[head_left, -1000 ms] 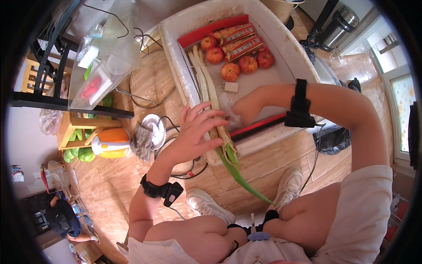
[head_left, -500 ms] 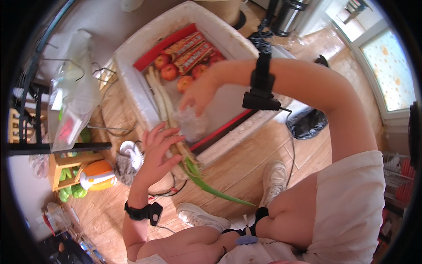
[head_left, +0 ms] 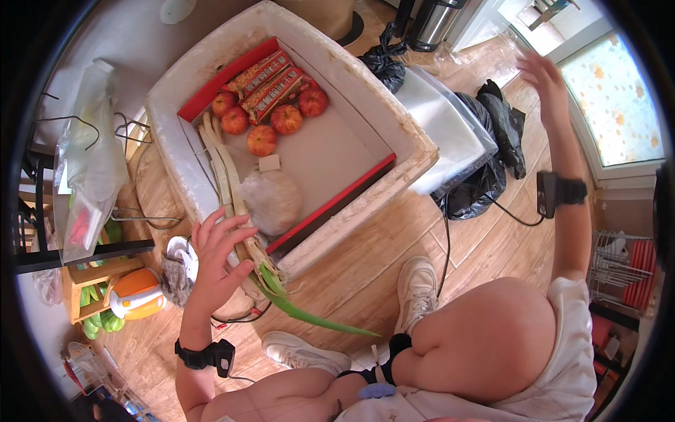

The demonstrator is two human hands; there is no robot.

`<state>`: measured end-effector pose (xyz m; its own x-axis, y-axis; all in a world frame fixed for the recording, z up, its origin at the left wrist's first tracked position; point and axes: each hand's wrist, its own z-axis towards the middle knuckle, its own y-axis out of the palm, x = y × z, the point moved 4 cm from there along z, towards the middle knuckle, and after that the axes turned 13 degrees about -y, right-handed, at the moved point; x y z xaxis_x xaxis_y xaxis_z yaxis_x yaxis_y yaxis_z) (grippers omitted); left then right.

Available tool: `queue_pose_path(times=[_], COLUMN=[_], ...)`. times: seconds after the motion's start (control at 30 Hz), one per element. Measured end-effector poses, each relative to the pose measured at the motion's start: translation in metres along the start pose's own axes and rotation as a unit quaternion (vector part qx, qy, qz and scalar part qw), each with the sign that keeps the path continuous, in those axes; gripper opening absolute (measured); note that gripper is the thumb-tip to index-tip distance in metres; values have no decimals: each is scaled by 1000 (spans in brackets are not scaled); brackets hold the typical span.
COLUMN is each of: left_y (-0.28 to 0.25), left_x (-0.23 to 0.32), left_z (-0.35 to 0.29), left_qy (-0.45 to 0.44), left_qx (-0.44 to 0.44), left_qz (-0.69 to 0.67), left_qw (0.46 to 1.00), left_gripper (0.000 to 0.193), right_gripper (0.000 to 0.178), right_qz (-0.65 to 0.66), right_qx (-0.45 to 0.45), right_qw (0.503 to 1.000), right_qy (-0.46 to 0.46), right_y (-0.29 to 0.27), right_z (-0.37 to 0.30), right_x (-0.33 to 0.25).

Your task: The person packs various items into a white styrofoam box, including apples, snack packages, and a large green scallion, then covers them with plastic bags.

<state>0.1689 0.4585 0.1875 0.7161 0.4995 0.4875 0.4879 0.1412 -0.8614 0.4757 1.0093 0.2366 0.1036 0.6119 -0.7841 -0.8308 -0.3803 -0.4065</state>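
My left hand [head_left: 221, 257] rests on the long leeks [head_left: 228, 179], its fingers spread and stretched out. The leeks lie along the left side of a white foam box [head_left: 415, 155], their green ends hanging over its near edge. Out to the right, away from the box, my right hand [head_left: 545, 81] is raised with fingers apart and nothing visible in it. Inside the box are several red apples [head_left: 286, 119], wrapped snack packs [head_left: 273, 91], a clear plastic bag [head_left: 271, 200] with pale contents I cannot make out, and a small white block [head_left: 269, 163].
Clear plastic sheets [head_left: 439, 119] and black plastic bags [head_left: 485, 183] lie right of the box. A metal bin [head_left: 432, 24] stands behind, near a glazed door [head_left: 615, 105]. At left are a wooden shelf [head_left: 74, 292] with vegetables and an orange-and-white appliance [head_left: 138, 292].
My right hand has left the box and swung far out to the right, uncovering the plastic bag and white block. My left hand stays on the leeks.
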Motion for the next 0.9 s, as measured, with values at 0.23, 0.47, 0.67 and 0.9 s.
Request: queue_pose_path(times=[0.23,0.47,0.67,0.9], left_y=[6,8,6,-7], left_x=[3,5,5,12], left_z=[6,7,7,13], left_qy=[-9,-13,-19,-25], left_qx=[-11,-19,-18,-52], left_qz=[-4,-5,5,-9], left_qw=[1000,1000,1000,998], left_gripper=[45,46,47,34], right_gripper=[37,31,76,102], right_qz=[-281,-370,-319,-436], right_qx=[-193,-160,-297,-351], right_qw=[922,903,895,791], right_qy=[182,-145,-95,-247], right_y=[-26,63,190,297], right_z=[-164,-61,14,28], right_x=[186,112,118,88])
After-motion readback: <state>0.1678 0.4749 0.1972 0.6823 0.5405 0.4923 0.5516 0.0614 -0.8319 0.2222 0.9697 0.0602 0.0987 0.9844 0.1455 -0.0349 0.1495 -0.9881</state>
